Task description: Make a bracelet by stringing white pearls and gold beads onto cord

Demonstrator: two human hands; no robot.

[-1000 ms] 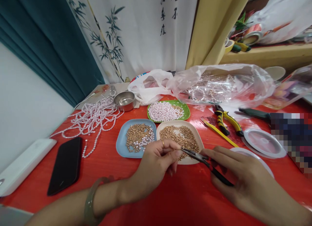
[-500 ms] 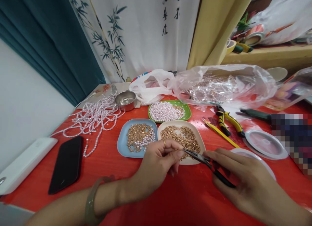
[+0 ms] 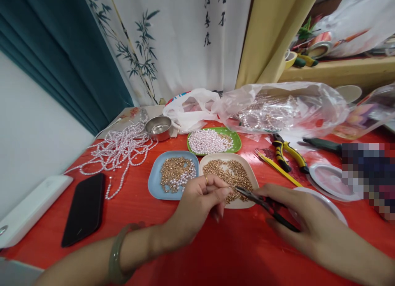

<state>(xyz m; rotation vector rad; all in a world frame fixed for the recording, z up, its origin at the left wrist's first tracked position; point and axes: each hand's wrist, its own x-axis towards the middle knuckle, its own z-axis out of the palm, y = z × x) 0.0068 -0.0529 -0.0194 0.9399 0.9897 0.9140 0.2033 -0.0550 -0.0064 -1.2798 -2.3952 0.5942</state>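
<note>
My left hand [image 3: 200, 208], with a ring on one finger, pinches something too small to make out between thumb and forefinger. Black-handled pliers [image 3: 262, 203] are gripped in my right hand [image 3: 308, 224], their tips a short way right of my left fingertips. Beneath the plier tips lies a cream plate [image 3: 253, 183] of gold beads [image 3: 234, 173]. To its left, a blue plate [image 3: 154, 183] bears gold pieces and pearly beads [image 3: 183, 182], partly behind my left hand. Farther back is a green plate [image 3: 237, 144] with pale pink beads [image 3: 210, 141].
Bead strands [image 3: 123, 148] and a metal bowl [image 3: 159, 127] lie back left, near a black phone [image 3: 83, 210] and a white case [image 3: 33, 210]. On the right are yellow-black pliers [image 3: 286, 154], yellow tweezers [image 3: 277, 167] and clear spools [image 3: 335, 181]. Plastic bags [image 3: 284, 107] line the back.
The plier tips have drawn slightly right, away from my left fingertips, and the handles sit wider in my right hand. My left hand stays nearly in place, still pinching.
</note>
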